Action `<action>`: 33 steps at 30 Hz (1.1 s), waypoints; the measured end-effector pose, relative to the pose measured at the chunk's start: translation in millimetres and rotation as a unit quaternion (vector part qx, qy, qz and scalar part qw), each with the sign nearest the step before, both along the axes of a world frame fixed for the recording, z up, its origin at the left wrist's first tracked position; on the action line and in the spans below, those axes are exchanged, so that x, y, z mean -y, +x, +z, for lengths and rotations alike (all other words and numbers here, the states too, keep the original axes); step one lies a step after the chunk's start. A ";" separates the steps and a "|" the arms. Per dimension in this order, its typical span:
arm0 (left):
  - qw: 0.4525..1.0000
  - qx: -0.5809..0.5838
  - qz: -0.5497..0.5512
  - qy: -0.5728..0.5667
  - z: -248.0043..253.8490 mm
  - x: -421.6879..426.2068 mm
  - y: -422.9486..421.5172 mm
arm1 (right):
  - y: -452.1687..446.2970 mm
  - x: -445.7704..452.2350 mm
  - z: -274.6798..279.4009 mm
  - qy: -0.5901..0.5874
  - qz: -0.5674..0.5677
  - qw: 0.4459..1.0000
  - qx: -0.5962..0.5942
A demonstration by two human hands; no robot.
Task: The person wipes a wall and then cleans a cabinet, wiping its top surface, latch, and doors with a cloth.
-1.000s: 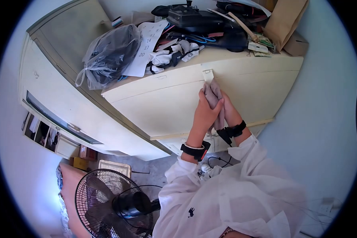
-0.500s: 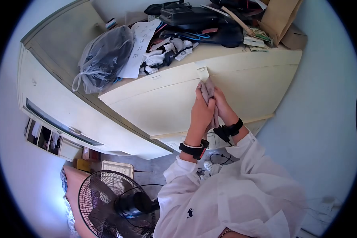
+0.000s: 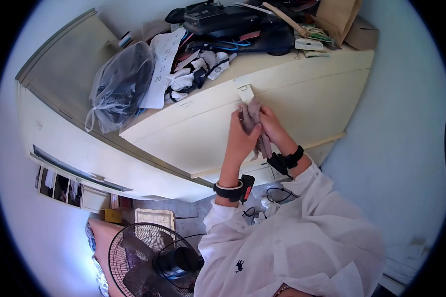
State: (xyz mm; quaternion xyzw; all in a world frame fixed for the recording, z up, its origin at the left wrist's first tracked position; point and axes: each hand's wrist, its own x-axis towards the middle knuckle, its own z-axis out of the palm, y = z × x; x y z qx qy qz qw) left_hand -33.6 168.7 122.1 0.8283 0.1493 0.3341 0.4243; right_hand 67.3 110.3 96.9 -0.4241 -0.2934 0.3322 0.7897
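Observation:
My left hand and my right hand are close together in front of the cream cabinet front. Both are closed on what look like grey socks, soft and crumpled, with loose ends hanging below my fingers. My left thumb presses across the fabric, and my right fingers grip its other side. Just above the bundle is a pale latch on the cabinet edge. A pile of white, grey and dark socks lies on the cabinet top, up and left of my hands.
A tied clear plastic bag, a number sheet, a black case and a paper bag sit on the cabinet top. A black fan stands at lower left. A cable lies on the floor.
My left fingers have shifted and spread around the socks, and the fabric sits looser, with more hanging down. The whole view has shifted slightly.

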 end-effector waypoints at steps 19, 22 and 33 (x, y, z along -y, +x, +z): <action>0.996 -0.036 0.059 0.059 28.8 -22.4 23.5 | -19.5 -0.4 -0.4 0.066 -0.179 0.969 0.159; 0.999 -0.011 0.034 0.038 21.2 -28.5 26.2 | -19.8 1.4 -1.7 0.043 -0.131 0.987 0.087; 0.999 0.039 0.025 -0.011 16.2 -18.0 18.1 | -26.5 4.0 -4.7 -0.002 -0.090 0.996 -0.028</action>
